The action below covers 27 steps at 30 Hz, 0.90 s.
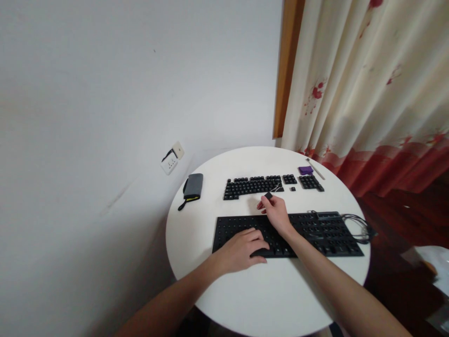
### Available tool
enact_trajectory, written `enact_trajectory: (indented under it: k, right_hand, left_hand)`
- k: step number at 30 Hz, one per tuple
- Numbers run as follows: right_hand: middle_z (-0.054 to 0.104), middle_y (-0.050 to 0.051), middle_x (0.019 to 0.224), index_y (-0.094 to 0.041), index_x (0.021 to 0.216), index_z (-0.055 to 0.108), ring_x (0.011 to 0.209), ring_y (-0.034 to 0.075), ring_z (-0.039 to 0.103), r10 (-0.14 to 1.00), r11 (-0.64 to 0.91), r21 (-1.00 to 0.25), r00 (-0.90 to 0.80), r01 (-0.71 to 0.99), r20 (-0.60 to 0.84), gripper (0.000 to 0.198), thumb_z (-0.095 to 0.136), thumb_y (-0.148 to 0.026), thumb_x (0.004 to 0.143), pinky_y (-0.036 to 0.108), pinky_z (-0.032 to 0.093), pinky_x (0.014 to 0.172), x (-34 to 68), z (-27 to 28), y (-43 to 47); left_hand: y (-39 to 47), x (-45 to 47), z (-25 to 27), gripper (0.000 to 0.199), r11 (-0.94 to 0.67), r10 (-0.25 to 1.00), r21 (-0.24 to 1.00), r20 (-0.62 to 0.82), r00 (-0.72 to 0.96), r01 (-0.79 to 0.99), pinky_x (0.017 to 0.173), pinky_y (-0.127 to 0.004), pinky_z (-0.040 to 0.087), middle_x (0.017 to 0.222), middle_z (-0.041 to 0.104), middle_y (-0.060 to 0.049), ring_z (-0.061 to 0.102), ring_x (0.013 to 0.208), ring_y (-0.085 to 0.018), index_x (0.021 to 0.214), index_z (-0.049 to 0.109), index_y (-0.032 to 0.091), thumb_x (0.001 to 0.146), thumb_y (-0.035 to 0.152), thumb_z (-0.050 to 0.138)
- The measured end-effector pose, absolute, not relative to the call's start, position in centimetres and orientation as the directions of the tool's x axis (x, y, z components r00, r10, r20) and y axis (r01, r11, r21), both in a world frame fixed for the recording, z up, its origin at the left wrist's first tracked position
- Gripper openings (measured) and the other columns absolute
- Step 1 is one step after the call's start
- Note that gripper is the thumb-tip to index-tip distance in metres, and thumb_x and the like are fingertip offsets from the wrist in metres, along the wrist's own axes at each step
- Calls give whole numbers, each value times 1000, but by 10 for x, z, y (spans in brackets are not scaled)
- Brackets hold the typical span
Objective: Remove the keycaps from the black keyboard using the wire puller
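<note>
A black keyboard base point(317, 236), its keycaps off over most of it, lies across the near half of the round white table. My left hand point(243, 248) rests on its left part, fingers apart and holding nothing. Above the base's far edge, my right hand point(275, 211) pinches a small black keycap point(268, 195) between thumb and fingers. Loose keycaps point(250, 187) stand in keyboard order behind it, with smaller groups to the right and a single keycap point(292, 189) apart. What looks like a wire keycap puller point(277, 187) lies by the right end of the main group.
A grey folded cloth item point(193, 186) with a black strap lies at the table's left. A purple cloth point(305, 170) and a thin brush point(315, 169) sit at the back right. The coiled cable point(363, 229) hangs over the table's right edge. A wall socket point(170, 164) is at the left.
</note>
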State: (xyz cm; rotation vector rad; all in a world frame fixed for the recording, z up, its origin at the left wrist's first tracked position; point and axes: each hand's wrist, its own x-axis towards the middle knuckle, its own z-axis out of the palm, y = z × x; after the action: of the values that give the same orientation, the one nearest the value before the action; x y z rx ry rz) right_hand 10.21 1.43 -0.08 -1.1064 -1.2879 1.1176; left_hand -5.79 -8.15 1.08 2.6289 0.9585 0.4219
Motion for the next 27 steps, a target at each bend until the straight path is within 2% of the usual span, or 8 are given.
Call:
enact_trajectory:
  k: [7,13,27]
  right_hand:
    - [70,8,65,-15,65,66,60,20,65,985,162,-984,-76,73,157,40,56,-48,86,28,49,54,98,-10,13]
    - [69,7,62,-16,65,66,60,19,65,984,158,-974,-112,162,141,36,53,-41,87,27,48,57,97,-9,11]
    - [69,6,62,-17,63,65,59,19,63,974,209,-951,-132,229,182,35,52,-37,88,28,46,63,96,-5,7]
  left_hand:
    - [-77,-55,9,31,-757,642,285,156,750,588,84,-31,50,99,63,-4,61,93,-19,109,66,20,86,42,67]
    - [-76,-53,5,19,-784,616,231,179,767,576,79,-29,51,93,64,-4,62,87,-18,103,67,20,89,33,62]
    - [-76,-49,-10,13,-813,579,168,342,740,558,75,-29,55,85,70,-5,64,80,-19,93,67,16,83,25,64]
